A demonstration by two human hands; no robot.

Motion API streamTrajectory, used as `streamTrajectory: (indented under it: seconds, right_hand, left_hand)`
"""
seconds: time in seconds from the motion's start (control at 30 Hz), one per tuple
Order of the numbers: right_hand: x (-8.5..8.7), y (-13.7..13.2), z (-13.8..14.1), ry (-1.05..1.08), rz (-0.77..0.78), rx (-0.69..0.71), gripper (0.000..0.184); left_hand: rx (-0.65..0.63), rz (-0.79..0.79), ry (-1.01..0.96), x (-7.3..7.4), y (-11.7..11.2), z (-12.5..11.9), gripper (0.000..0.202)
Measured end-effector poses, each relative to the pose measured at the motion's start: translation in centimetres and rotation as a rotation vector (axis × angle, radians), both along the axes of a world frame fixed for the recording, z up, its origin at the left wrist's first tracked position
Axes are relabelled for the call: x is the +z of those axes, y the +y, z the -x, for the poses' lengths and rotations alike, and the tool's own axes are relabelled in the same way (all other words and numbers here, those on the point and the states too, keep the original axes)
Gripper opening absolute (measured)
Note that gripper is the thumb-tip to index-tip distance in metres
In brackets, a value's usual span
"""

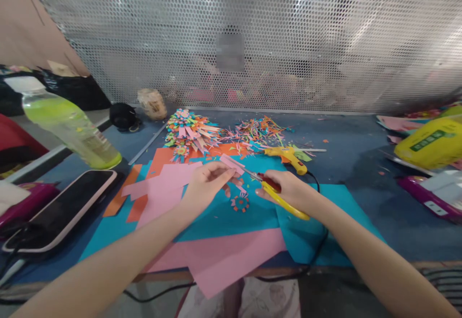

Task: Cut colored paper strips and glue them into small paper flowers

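Observation:
Pinched in my left hand [216, 178] is a small strip of pink paper [233, 163]. My right hand [285, 188] is closed round a pair of yellow-handled scissors [277, 198], whose blades reach left to the pink strip; whether they are cutting into it I cannot tell. Just below my fingers a small ring of cut paper pieces [240, 202] lies on blue paper [216, 226]. Sheets of pink paper [162, 202] spread to the left and along the front edge. A yellow glue gun [287, 157] lies beyond my right hand.
A heap of fringed paper flowers [187, 135] and paper scraps [260, 130] lie at the back. On the left are a bottle [72, 125] and a phone [65, 212]. A yellow pack [431, 142] and a purple power strip [426, 197] stand right. A perforated metal panel [231, 10] closes the back.

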State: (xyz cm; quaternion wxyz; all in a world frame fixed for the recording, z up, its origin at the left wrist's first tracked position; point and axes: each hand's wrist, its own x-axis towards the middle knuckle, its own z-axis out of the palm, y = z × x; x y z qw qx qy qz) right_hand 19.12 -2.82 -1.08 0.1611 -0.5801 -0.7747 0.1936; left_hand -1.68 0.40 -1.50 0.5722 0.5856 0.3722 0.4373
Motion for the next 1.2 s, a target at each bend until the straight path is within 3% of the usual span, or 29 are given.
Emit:
streamTrajectory:
  seconds: [0.4, 0.6, 0.7, 1.2]
  right_hand:
    - [0.0, 0.3, 0.4, -0.063, -0.013, -0.005, 0.037]
    - [0.1, 0.0, 0.3, -0.011, 0.011, 0.015, 0.033]
    - [0.1, 0.1, 0.4, -0.022, 0.001, 0.015, 0.033]
    - [-0.6, 1.5, -0.6, -0.066, -0.103, -0.178, 0.038]
  left_hand:
    - [-0.006, -0.026, -0.019, -0.1, -0.1, 0.0, 0.02]
    - [-0.119, -0.021, -0.006, -0.8, -0.2, -0.2, 0.018]
    - [-0.114, -0.01, -0.012, -0.8, -0.3, -0.3, 0.019]
    - [-0.03, 0.034, 0.012, -0.5, 1.0, 0.2, 0.02]
